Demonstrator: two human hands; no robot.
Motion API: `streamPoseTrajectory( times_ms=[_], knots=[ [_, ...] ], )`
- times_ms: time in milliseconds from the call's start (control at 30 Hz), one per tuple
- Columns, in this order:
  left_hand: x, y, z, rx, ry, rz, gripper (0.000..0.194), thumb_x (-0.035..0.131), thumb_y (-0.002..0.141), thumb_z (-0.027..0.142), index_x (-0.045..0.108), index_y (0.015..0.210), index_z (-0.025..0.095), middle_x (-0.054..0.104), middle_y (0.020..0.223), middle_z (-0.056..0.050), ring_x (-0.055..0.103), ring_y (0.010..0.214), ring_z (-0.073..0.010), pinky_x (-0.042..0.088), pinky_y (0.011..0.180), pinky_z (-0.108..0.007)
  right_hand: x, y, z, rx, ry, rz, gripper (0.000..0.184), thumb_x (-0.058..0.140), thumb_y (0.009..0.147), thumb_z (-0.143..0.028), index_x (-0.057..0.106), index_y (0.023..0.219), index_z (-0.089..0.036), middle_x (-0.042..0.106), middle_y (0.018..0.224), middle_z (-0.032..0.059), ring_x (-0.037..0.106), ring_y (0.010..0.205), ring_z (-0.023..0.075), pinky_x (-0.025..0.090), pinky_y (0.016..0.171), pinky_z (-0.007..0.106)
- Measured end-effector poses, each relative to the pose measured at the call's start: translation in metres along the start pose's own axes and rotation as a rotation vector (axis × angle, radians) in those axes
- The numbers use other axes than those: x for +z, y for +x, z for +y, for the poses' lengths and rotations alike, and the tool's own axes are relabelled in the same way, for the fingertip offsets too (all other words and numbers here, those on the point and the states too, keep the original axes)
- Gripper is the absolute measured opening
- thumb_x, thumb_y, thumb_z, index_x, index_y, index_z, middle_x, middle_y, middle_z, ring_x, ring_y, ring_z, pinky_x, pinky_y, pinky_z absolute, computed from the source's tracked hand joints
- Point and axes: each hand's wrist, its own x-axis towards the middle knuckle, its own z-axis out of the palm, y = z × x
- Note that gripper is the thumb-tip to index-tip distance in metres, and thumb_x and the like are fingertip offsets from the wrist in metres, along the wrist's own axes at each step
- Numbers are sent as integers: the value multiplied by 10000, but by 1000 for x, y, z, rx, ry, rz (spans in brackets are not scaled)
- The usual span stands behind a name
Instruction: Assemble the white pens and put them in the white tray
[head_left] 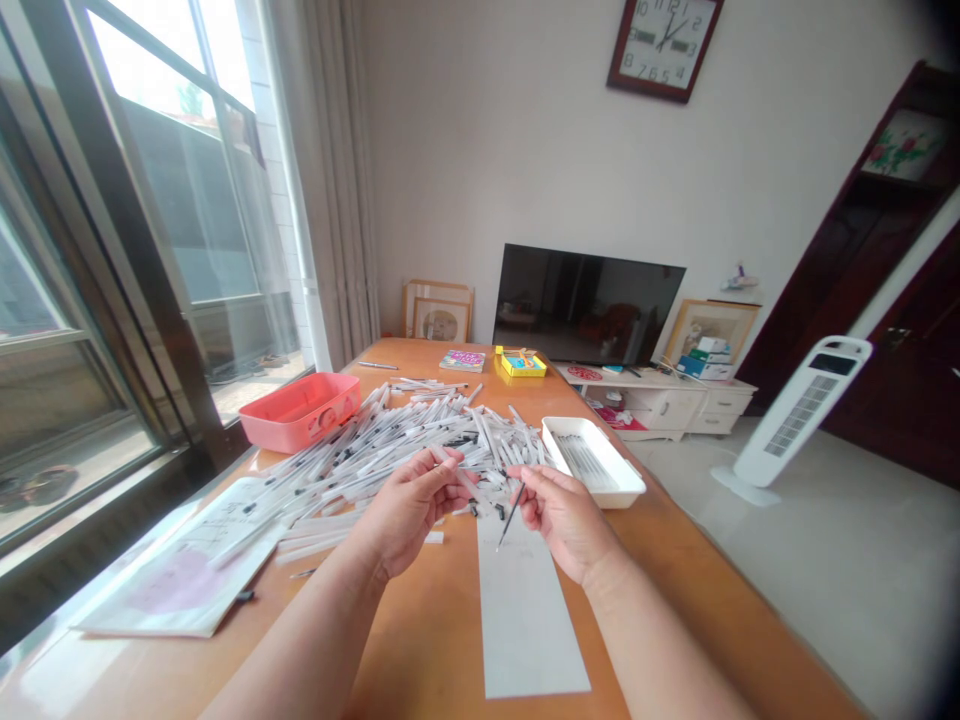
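Near to far: on a **wooden table** (420, 650), a **white paper strip** (525, 620) lies beneath the hands. The **right hand** (566, 522) pinches a **thin black-tipped refill** (510, 515) between thumb and fingers, tip angled down over the strip. The **left hand** (411, 510) is closed in a pinch on a **white plastic tube** (461, 475). Just beyond lies a **heap of white tubes** (375, 460), with a **printed sheet** (180, 570) to the left, a **white tray** (592, 460) holding thin refills to the right, and a **pink plastic box** (300, 410) at far left.
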Motion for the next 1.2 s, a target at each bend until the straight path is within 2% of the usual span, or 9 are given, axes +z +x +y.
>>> streamPoseTrajectory(
  times_ms=[133,333,433,667,1033,1200],
  knots=[
    [4,-5,0,-111,143,-72,351,671,860,421,659,1138,207,598,817,-21,540,718,-132,442,721,-283,-8,0,-10,-66,140,89,378,786,776,-406,727,1059,-163,693,785,60,546,606,101,393,513,197],
    [10,-7,-3,-157,280,-190,326,670,855,374,709,1116,182,626,954,-61,474,752,-127,357,675,-265,-20,3,-19,-214,176,253,372,789,774,-403,716,1061,-177,726,859,82,636,700,140,489,585,224],
    [11,-7,-5,-174,347,-212,325,650,867,378,715,1112,175,636,936,-66,471,762,-136,336,679,-276,-21,2,-22,-268,143,294,368,764,795,-418,711,1070,-178,735,886,90,662,739,158,513,623,246],
    [10,-7,-7,-188,386,-245,361,668,846,392,723,1112,154,614,867,-55,459,724,-136,321,676,-293,-12,-5,-24,-314,44,273,380,714,836,-450,688,1098,-175,731,895,85,674,756,178,525,671,295],
    [11,-8,-6,-204,425,-258,328,654,845,372,727,1062,137,647,863,-68,473,714,-141,325,669,-299,-3,-7,-17,-298,-56,175,382,641,892,-474,646,1136,-179,732,919,82,666,750,168,505,674,291],
    [10,-8,-6,-204,451,-274,291,633,853,348,718,1039,142,654,847,-63,479,701,-139,323,660,-297,1,-7,-16,-318,-136,214,548,660,871,-476,511,1326,-210,728,864,59,677,716,192,525,657,318]
  ],
)
